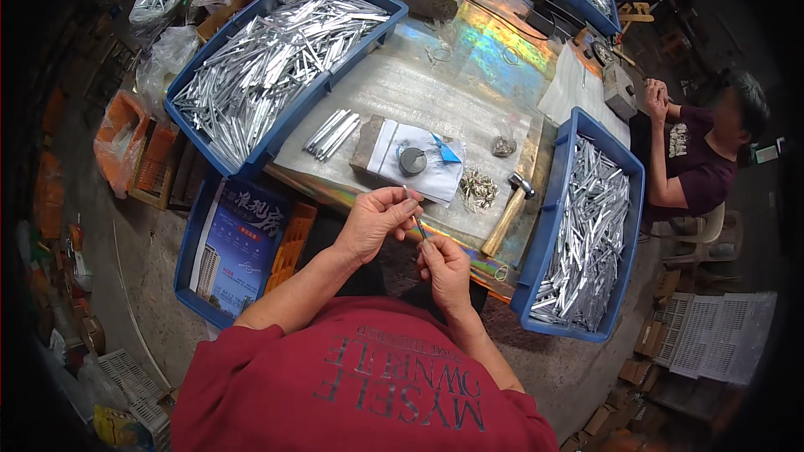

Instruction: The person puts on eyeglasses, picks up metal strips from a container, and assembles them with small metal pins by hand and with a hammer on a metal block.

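Observation:
Over the near edge of the table, a slim metal strip (420, 228) runs between my two hands. My left hand (375, 222) pinches its upper part between thumb and fingers. Lower down, my right hand (445, 271) grips the other end, partly hiding it. Just beyond my hands, a grey round metal piece (411, 161) stands on a block covered with white paper (387, 151). A pile of small brass-coloured parts (477, 190) lies right of the block. Beside that pile is a hammer (507, 216) with a wooden handle.
Left of the block lie several strips (332, 135). Blue bins of silvery strips flank me: a large left bin (266, 146) and a right bin (526, 305). A small plastic bag (503, 146) lies on the table. Another person (699, 151) sits at the far right.

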Demonstrator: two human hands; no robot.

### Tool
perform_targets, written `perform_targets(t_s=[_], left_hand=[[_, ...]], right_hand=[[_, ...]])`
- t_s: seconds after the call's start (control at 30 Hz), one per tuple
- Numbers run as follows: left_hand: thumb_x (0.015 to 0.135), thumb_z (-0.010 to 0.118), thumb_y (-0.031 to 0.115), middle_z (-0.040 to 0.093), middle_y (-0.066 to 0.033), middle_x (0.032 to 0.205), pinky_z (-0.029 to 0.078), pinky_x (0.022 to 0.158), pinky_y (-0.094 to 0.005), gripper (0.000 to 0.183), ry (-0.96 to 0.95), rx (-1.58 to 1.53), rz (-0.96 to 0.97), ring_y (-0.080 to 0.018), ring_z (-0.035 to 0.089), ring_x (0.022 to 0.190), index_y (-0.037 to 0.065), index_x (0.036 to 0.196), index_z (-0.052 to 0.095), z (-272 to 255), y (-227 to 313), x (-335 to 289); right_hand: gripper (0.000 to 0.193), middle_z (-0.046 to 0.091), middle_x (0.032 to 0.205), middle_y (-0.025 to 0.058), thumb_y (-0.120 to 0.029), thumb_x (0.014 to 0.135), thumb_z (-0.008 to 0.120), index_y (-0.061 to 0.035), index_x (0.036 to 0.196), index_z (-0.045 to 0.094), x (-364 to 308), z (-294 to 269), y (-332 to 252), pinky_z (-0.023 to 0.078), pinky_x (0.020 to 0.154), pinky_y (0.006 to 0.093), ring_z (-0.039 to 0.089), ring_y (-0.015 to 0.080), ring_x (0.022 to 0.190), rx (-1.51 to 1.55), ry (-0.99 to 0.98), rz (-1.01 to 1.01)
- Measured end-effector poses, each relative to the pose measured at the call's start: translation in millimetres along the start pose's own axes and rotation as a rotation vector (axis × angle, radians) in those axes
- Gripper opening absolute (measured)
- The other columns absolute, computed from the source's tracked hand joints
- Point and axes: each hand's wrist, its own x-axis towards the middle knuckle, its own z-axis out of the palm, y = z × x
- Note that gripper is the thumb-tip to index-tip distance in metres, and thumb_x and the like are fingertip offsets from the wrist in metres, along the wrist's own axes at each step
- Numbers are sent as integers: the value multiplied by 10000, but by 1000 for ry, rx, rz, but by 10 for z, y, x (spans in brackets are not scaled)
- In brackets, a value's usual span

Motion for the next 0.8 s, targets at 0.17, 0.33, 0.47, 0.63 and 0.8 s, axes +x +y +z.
perform_targets(t_s=[0.17, 0.33, 0.47, 0.63, 0.8], left_hand=[[809, 541, 126, 577, -44, 781, 403, 471, -147, 181, -29, 25, -16, -47, 514, 593, -1, 939, 542, 5, -96, -7], [796, 563, 135, 551, -2, 695, 369, 450, -138, 167, -48, 151, -29, -31, 479, 555, 1, 894, 564, 55, -208, -25], [782, 588, 163, 520, 22, 618, 333, 425, -133, 153, -45, 174, -6, -16, 428, 494, 14, 815, 583, 109, -289, -53], [789, 581, 175, 541, 5, 636, 330, 417, -130, 151, 21, 206, -39, -10, 435, 504, 24, 793, 577, -5, -265, -21], [794, 574, 180, 558, -12, 652, 337, 421, -130, 156, 9, 205, -40, -16, 448, 518, 24, 808, 573, -34, -276, -31]], right_hand=[[159, 490, 613, -7, -185, 827, 520, -27, 814, 524, 4, -7, 41, 322, 425, 153, 401, 34, 474, 2, 61, -24], [163, 482, 599, -12, -185, 829, 518, -23, 810, 526, 21, -13, 77, 321, 422, 154, 401, 33, 474, -9, 88, -32], [153, 490, 600, -12, -160, 827, 517, -9, 820, 543, 29, -42, 138, 326, 438, 156, 414, 28, 494, -113, 99, -76], [98, 558, 716, 142, -80, 766, 533, 9, 801, 557, 247, -382, 138, 426, 597, 317, 553, 249, 659, -614, 377, -433], [52, 516, 709, 126, -61, 728, 544, -21, 762, 541, 514, -664, -52, 413, 612, 373, 514, 296, 675, -1040, 444, -646]])
